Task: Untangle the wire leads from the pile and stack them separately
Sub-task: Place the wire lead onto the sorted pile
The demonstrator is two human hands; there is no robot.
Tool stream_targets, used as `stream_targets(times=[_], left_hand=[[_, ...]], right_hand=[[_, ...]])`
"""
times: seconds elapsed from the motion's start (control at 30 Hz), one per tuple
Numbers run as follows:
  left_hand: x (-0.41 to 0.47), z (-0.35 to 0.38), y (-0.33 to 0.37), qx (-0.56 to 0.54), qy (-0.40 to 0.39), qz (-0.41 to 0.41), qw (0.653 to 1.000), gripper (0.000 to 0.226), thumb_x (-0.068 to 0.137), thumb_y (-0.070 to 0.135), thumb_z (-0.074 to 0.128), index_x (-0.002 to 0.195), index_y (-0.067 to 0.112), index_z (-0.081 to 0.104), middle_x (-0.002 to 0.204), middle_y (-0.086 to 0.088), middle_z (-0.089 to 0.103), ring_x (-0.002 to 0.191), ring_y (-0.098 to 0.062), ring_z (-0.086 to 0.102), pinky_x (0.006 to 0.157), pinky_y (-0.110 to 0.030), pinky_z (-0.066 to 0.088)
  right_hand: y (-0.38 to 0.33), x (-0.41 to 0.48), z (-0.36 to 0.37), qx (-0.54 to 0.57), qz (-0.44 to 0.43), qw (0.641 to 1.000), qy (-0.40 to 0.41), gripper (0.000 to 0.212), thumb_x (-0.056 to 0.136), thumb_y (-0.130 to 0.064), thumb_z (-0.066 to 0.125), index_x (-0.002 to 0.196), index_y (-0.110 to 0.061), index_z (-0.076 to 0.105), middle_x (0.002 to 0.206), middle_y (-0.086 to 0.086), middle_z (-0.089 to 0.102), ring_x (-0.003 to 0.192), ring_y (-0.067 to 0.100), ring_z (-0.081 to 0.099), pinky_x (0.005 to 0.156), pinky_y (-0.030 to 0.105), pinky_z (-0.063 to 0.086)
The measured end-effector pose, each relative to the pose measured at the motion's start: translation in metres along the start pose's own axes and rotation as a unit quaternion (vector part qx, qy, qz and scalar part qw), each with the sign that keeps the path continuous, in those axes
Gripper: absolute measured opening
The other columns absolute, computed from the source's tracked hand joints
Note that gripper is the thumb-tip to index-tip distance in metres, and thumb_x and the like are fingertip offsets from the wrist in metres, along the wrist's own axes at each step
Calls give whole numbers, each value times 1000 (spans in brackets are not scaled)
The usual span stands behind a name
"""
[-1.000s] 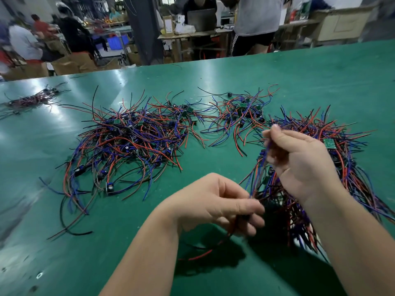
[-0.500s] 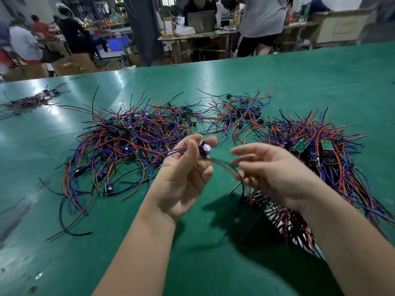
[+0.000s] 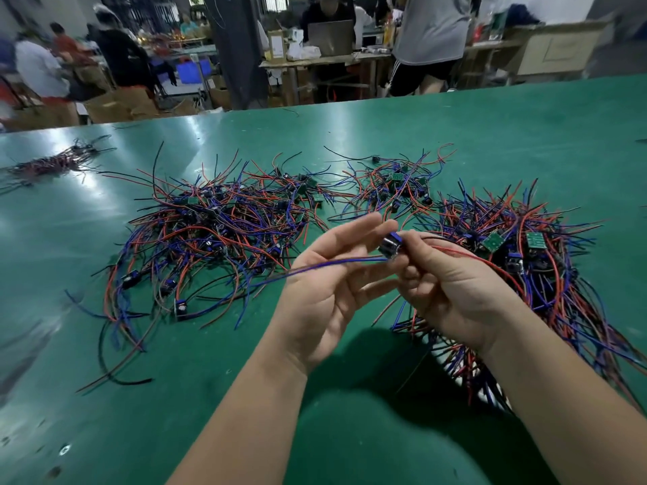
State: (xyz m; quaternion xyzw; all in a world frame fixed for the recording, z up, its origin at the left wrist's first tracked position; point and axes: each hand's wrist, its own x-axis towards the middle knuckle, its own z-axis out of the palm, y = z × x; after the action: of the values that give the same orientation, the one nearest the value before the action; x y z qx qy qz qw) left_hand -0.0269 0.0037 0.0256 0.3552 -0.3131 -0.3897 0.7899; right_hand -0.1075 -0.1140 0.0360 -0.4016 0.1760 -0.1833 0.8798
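One wire lead is lifted above the green table: a small black and blue component with blue wires trailing left and a red wire trailing right. My right hand pinches the component between thumb and fingertips. My left hand is palm up with fingers almost straight. The blue wires lie across those fingers, and the index tip touches the component. A large tangled pile of red, blue and black leads lies to the left, and a denser pile sits under my right hand.
A smaller tangle lies behind my hands. A thin bundle of leads rests at the far left of the table. Beyond the far edge are benches, boxes and people. Bare green surface shows in front, under my forearms.
Both hands rose from the right pile with one lead. The left hand first pinched its component; now the right hand pinches it and the left fingers have straightened.
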Motion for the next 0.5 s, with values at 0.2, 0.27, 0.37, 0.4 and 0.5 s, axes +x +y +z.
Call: stream_targets(times=[0.2, 0.27, 0.37, 0.4, 0.5], left_hand=[[-1, -8, 2, 77, 31, 1, 997, 61, 48, 62, 84, 98, 28, 75, 73, 0, 71, 59, -10, 67, 64, -25, 56], [-1, -5, 0, 169, 57, -34, 983, 48, 52, 55, 85, 87, 24, 77, 69, 1, 70, 56, -10, 66, 54, -24, 54], [0, -6, -6, 223, 79, -89, 967, 20, 57, 29, 82, 73, 18, 76, 63, -1, 69, 52, -10, 65, 53, -22, 54], [-1, -7, -5, 217, 79, -109, 967, 16, 55, 26, 79, 68, 17, 76, 62, -2, 69, 52, -11, 66, 53, -22, 54], [-4, -11, -3, 244, 21, -188, 951, 12, 56, 23, 79, 64, 16, 74, 64, -4, 70, 54, -11, 66, 54, -22, 55]], right_hand=[[-4, 0, -6, -51, -41, 998, -15, 14, 67, -22, 64, 57, -15, 72, 56, -2, 58, 43, 3, 50, 46, 12, 46], [-4, -2, -10, -128, -37, 990, -41, 10, 67, -20, 66, 61, -14, 71, 58, 0, 60, 46, 4, 52, 45, 12, 45], [-2, -2, -11, -258, -47, 965, -20, 12, 64, -21, 69, 68, -10, 68, 57, 0, 61, 48, 6, 51, 47, 14, 45], [-3, -1, -10, -273, -58, 960, 3, 13, 63, -21, 69, 69, -10, 67, 55, -1, 61, 46, 5, 51, 46, 14, 44], [-14, 0, -11, -223, -116, 964, 83, 19, 62, -21, 70, 69, -5, 62, 49, -3, 59, 43, 4, 52, 43, 14, 43]])
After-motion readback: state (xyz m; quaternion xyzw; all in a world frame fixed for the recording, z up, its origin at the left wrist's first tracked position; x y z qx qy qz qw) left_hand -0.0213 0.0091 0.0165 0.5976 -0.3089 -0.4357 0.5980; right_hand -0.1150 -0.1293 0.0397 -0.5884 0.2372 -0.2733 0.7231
